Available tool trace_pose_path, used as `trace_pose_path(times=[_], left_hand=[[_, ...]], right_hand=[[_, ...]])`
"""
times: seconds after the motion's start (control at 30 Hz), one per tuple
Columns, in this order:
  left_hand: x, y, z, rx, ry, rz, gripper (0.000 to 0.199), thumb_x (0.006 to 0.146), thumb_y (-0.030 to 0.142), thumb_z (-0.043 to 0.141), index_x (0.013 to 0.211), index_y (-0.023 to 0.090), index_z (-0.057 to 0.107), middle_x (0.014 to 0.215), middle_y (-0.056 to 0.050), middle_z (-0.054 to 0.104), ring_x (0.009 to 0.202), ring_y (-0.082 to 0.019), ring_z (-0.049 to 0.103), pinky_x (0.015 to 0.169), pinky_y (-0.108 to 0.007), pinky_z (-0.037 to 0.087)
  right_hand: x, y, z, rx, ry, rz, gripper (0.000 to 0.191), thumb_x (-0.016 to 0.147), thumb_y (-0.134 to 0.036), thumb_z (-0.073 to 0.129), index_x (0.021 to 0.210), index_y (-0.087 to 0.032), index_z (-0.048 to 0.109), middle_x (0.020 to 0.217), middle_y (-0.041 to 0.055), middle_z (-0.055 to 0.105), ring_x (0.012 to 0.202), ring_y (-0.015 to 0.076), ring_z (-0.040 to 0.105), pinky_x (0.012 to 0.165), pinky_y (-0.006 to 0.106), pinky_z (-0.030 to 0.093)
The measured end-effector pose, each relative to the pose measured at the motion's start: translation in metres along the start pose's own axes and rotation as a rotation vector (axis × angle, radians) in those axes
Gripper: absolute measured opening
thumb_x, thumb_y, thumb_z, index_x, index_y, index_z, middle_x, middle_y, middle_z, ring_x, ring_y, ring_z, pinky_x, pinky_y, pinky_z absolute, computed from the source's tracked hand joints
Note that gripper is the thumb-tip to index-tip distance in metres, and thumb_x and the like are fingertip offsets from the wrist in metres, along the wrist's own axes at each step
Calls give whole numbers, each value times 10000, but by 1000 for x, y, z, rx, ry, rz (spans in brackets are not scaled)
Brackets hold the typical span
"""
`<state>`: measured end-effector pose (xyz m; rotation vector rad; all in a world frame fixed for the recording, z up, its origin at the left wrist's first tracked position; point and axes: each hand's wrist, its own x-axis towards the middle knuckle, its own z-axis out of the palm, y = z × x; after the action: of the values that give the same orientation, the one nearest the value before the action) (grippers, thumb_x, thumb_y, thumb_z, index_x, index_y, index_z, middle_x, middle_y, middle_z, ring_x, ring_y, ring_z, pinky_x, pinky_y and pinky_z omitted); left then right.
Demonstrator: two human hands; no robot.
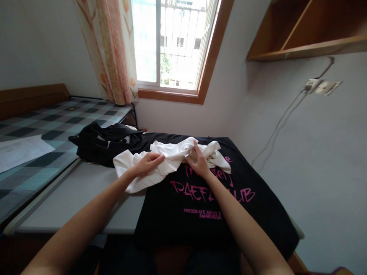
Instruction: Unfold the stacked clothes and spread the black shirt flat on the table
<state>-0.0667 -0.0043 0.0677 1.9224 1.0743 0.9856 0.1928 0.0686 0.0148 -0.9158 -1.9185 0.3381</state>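
A crumpled white cloth [172, 152] is bunched up over a black garment [177, 225] with pink lettering, which lies spread on a light grey table top [77, 202]. My left hand [149, 163] grips the left part of the white cloth, its fingers closed on the fabric. Farther right, my right hand [198, 162] pinches the cloth near its middle, thumb pointing up. The cloth's right end lies loosely folded beyond that hand. Part of the lettering is hidden under the cloth and my right forearm.
A heap of black clothing [109, 141] lies at the table's back left. On the left is a bed with a checked cover [80, 114] and a white paper sheet [23, 151]. Behind are a curtain [110, 49] and a window; a wall shelf [309, 47] hangs upper right, above cables.
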Motion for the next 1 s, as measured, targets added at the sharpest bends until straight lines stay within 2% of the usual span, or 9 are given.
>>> trace_pose_path(times=[0.07,0.17,0.27,0.37,0.5,0.6,0.7,0.87,1.0], left_hand=[[-3,1,-3,-69,-96,-53,561,861,635,486,556,180,368,520,52,288,460,-58,234,397,-206,140],[-8,5,-5,-140,-392,-159,514,851,583,567,571,164,467,464,66,299,395,-45,240,362,-196,129],[-6,5,1,-195,-553,-178,376,836,511,634,836,136,669,535,29,505,430,-73,441,382,-176,304],[1,-3,10,-185,-268,-74,373,883,443,582,1086,142,667,830,-63,686,679,-146,646,600,-244,523],[8,-20,21,132,264,144,417,888,252,539,1301,199,558,1234,-113,620,1067,-223,629,892,-369,536],[8,-29,28,361,256,283,574,866,118,485,1427,225,433,1407,-104,510,1302,-241,478,1097,-429,401],[6,-34,35,449,170,313,660,853,50,435,1481,229,345,1455,-99,471,1338,-236,443,1121,-441,370],[7,-36,39,503,149,256,541,873,126,520,1404,208,458,1228,-109,628,1121,-251,593,982,-427,469],[9,-32,36,495,204,202,263,892,190,534,1121,187,664,942,-72,660,881,-211,627,831,-348,503]], right_hand=[[-4,-1,5,-102,-67,-47,860,804,-295,620,1545,-227,189,1542,146,344,1439,312,276,1118,548,312],[-8,-4,9,-167,-60,-64,910,796,-244,618,1555,-252,114,1581,134,256,1469,319,185,1132,577,276],[-7,-10,8,-115,16,-72,812,803,-166,562,1528,-277,213,1542,107,328,1450,294,242,1151,549,266],[-6,-16,7,-16,-16,-113,630,815,-118,518,1421,-263,424,1428,107,467,1380,273,369,1134,508,316],[-10,-19,13,23,-214,-245,413,802,-125,576,1199,-235,594,1265,113,595,1249,282,503,1049,489,404],[-15,-21,21,49,-300,-263,495,759,-81,564,1229,-228,517,1208,110,623,1112,258,594,939,438,488],[-18,-25,25,45,-347,-310,538,724,-12,484,1216,-227,478,1152,93,641,1059,225,615,904,388,502],[-15,-31,26,30,-312,-401,395,703,25,443,1004,-213,534,1078,97,649,1102,233,575,952,408,461],[-11,-31,24,-13,-317,-394,393,717,-9,499,1052,-211,539,1088,95,637,1072,239,568,933,411,461]])
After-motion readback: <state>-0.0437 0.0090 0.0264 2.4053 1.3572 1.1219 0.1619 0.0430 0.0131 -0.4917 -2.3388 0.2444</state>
